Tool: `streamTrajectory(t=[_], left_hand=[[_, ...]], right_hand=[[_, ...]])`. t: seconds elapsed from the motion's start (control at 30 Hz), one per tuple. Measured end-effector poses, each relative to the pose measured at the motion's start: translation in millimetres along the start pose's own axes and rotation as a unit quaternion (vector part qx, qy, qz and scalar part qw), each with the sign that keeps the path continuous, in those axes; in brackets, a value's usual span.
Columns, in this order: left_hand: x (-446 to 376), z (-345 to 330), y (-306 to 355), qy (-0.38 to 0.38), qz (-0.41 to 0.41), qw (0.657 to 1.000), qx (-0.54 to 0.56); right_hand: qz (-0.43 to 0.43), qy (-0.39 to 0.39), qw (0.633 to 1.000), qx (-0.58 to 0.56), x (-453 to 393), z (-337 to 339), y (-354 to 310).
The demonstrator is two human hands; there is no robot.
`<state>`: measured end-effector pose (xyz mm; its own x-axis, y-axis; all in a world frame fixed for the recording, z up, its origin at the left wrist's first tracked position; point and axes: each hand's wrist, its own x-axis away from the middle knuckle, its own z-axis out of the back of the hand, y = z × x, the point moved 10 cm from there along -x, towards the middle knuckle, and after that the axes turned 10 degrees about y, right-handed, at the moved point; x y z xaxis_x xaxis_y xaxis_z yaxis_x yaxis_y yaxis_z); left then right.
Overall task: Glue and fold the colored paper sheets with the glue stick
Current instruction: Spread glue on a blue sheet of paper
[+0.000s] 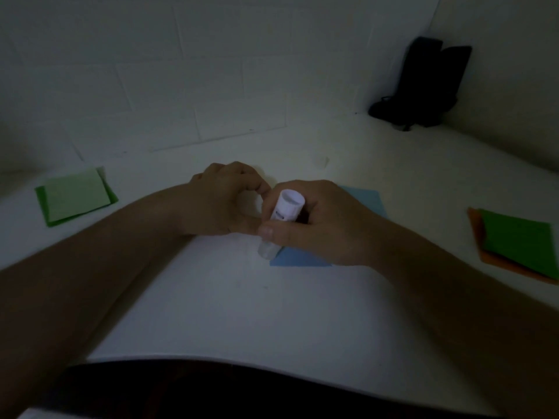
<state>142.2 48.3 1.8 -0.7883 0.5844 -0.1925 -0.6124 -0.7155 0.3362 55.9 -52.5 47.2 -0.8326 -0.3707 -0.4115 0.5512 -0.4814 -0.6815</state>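
Both forearms reach forward, converging at centre; right hand (314,225) curled around the glue stick (282,219), thumb across its front; left hand (220,201) just beside it, fingers loosely curled, fingertips near the stick.

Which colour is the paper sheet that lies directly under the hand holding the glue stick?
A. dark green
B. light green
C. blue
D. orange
C: the right hand grips the white glue stick over a blue paper sheet, while the light green sheet lies far on the left side and the dark green sheet on the orange sheet far on the right side.
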Motion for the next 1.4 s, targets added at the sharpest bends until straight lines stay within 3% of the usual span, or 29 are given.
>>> streamTrajectory(t=[0.1,0.2,0.33,0.5,0.63,0.73,0.83,1.17,1.4], left_hand=[[1.0,0.3,-0.4,-0.003,0.013,1.000,0.010],[1.3,2.8,0.2,0.001,0.026,1.000,0.007],[3.6,3.9,-0.3,-0.002,0.037,0.999,0.001],[3.8,3.0,-1.2,-0.006,0.041,0.999,-0.003],[4.2,3.6,0.3,-0.007,0.055,0.998,0.008],[2.0,3.7,2.8,0.008,0.025,1.000,0.008],[1.2,1.1,-1.9,0.004,0.031,0.999,0.014],[2.6,4.4,0.0,0.008,0.038,0.999,0.010],[1.6,4.4,1.5,0.009,0.032,0.999,0.006]], right_hand=[[0.023,-0.006,0.999,0.049,0.1,3.9,-1.1],[0.037,-0.059,0.993,0.095,1.5,7.3,-2.5],[-0.026,-0.118,0.988,0.100,8.5,21.3,7.9],[-0.043,-0.134,0.986,0.090,16.4,33.5,15.0],[-0.006,-0.061,0.995,0.078,4.2,31.9,5.1],[0.044,-0.056,0.994,0.081,2.9,13.5,-5.7],[0.030,-0.055,0.995,0.084,5.0,9.9,0.2],[-0.038,-0.149,0.984,0.085,16.2,22.9,7.5],[0.011,-0.019,0.998,0.052,0.4,31.3,-0.6]])
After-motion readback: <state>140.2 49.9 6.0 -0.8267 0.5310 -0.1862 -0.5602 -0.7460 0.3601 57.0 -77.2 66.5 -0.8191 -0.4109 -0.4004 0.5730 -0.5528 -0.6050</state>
